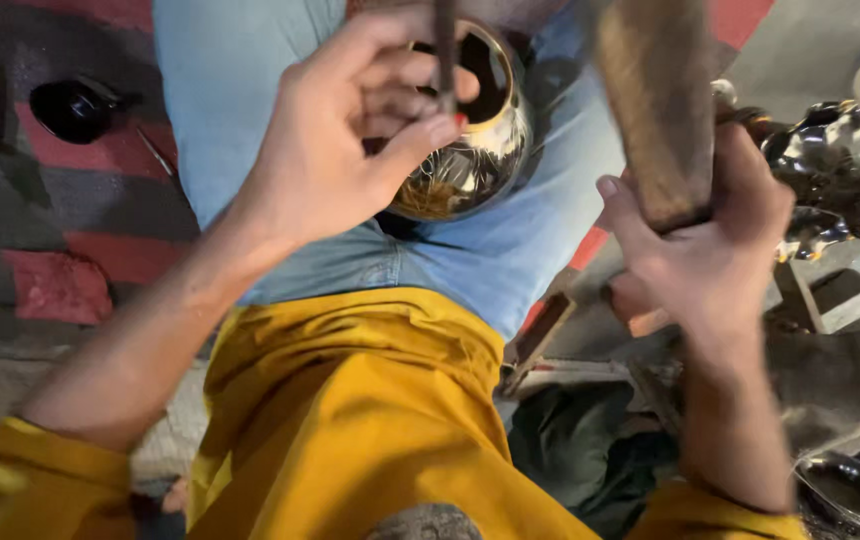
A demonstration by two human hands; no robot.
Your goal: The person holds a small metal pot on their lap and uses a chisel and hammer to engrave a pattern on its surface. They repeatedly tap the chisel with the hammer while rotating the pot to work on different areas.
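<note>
The left hand [350, 130] was closed around a thin dark rod [445, 50], thumb and fingers pinched together on its shaft, and the rod stood nearly upright with its lower end hidden behind the fingers. Directly beyond that hand, touching its fingertips, lay a shiny brass pot [480, 150], resting on the person's lap on blue jeans [240, 90]; its open mouth faced up and away from the camera, and the rod crossed the near rim of that mouth. The hand covered the pot's left side, so only the right half of the rounded body and part of the rim showed. The right hand [700, 240] was clamped on the handle of a wooden mallet [650, 100], whose blurred block rose above the hand, to the right of the pot and apart from it. A yellow shirt [350, 420] filled the lower middle of the view. On the striped red and grey mat [60, 280] at the left sat a small black bowl [70, 108], well apart from both hands. At the right edge stood more polished metal ware [820, 140], near the right hand, and a dark metal vessel [850, 490] lay in the lower right corner.
</note>
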